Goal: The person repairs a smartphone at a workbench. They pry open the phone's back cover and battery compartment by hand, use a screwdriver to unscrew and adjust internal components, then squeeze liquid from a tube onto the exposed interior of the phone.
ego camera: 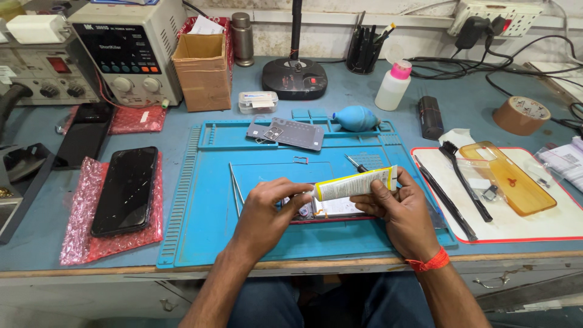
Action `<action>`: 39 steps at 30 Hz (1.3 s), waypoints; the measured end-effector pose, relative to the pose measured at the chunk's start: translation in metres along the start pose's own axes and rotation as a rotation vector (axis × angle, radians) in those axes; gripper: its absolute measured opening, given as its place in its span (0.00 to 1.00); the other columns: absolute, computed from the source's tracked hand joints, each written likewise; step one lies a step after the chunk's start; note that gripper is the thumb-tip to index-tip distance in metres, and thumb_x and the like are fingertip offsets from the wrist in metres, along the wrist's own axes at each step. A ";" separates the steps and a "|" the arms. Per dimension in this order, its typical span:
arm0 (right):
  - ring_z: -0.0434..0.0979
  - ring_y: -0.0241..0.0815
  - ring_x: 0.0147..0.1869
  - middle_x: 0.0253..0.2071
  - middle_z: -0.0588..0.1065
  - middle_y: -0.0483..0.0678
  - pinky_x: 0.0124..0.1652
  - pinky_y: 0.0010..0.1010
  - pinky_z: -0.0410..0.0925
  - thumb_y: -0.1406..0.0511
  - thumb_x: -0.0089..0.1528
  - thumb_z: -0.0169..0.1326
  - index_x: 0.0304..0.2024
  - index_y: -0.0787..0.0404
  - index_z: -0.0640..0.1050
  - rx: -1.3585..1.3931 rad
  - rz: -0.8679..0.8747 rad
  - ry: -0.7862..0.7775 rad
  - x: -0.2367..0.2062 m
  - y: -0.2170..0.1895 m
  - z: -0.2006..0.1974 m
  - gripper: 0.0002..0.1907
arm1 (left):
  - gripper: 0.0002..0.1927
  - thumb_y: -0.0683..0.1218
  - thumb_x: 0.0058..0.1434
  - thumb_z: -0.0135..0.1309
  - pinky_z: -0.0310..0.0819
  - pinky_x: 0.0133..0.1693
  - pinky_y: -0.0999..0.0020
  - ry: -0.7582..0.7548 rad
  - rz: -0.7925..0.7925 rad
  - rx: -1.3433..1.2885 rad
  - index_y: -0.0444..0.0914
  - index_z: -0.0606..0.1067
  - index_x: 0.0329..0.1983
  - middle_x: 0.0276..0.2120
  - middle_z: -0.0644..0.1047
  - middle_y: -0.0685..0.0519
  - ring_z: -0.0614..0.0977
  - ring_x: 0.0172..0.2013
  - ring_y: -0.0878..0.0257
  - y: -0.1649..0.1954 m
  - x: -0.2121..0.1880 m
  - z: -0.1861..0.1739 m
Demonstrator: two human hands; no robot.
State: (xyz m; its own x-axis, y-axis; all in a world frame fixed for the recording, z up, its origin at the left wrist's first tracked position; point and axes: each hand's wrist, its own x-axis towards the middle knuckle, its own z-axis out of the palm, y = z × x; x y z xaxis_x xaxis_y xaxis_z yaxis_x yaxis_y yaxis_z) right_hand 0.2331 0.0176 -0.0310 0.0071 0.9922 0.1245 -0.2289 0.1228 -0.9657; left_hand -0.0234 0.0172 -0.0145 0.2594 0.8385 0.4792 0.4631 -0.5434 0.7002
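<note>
My right hand (pixel 398 209) grips a white glue tube (pixel 355 183) with a yellow edge, held level over the blue work mat (pixel 206 218). My left hand (pixel 267 209) pinches the tube's nozzle end between thumb and fingers. Under both hands lies an opened phone (pixel 334 209) with a red rim, mostly hidden. Metal tweezers (pixel 234 182) rest just left of my left hand, and a small screwdriver (pixel 356 163) lies just behind the tube.
A cracked black phone (pixel 126 189) lies on pink bubble wrap at the left. A white tray (pixel 516 228) at the right holds a brush, black tools and an orange phone case (pixel 507 176). Behind are a grey back cover (pixel 286 132), blue air blower (pixel 356 118), cardboard box (pixel 203 70), power supply, bottle and tape roll.
</note>
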 end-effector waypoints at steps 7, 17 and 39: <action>0.85 0.49 0.44 0.44 0.79 0.56 0.44 0.37 0.79 0.63 0.67 0.51 0.53 0.64 0.69 -0.002 -0.003 0.023 0.000 0.000 0.001 0.15 | 0.11 0.45 0.66 0.55 0.67 0.36 0.59 -0.006 0.055 0.028 0.40 0.82 0.49 0.27 0.78 0.51 0.74 0.27 0.58 0.000 -0.001 0.000; 0.84 0.46 0.44 0.46 0.79 0.54 0.43 0.36 0.78 0.63 0.68 0.50 0.53 0.63 0.69 0.064 -0.016 0.059 0.003 0.006 -0.007 0.14 | 0.15 0.44 0.68 0.52 0.69 0.37 0.59 -0.025 0.013 0.002 0.41 0.79 0.56 0.28 0.76 0.48 0.76 0.29 0.56 0.003 0.001 -0.002; 0.83 0.47 0.45 0.47 0.78 0.56 0.43 0.36 0.78 0.64 0.71 0.48 0.56 0.62 0.67 0.157 -0.009 0.033 0.004 0.003 -0.014 0.13 | 0.09 0.41 0.60 0.58 0.78 0.42 0.61 0.098 -0.090 0.084 0.40 0.83 0.43 0.40 0.84 0.51 0.86 0.40 0.57 -0.031 -0.002 -0.040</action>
State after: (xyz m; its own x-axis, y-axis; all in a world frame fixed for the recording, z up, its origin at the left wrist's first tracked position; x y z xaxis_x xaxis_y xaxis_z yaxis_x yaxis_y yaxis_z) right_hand 0.2465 0.0224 -0.0364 0.0407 0.9916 0.1226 -0.3785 0.1288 -0.9166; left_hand -0.0723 0.0307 -0.0158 0.1314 0.8735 0.4688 0.5510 -0.4575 0.6979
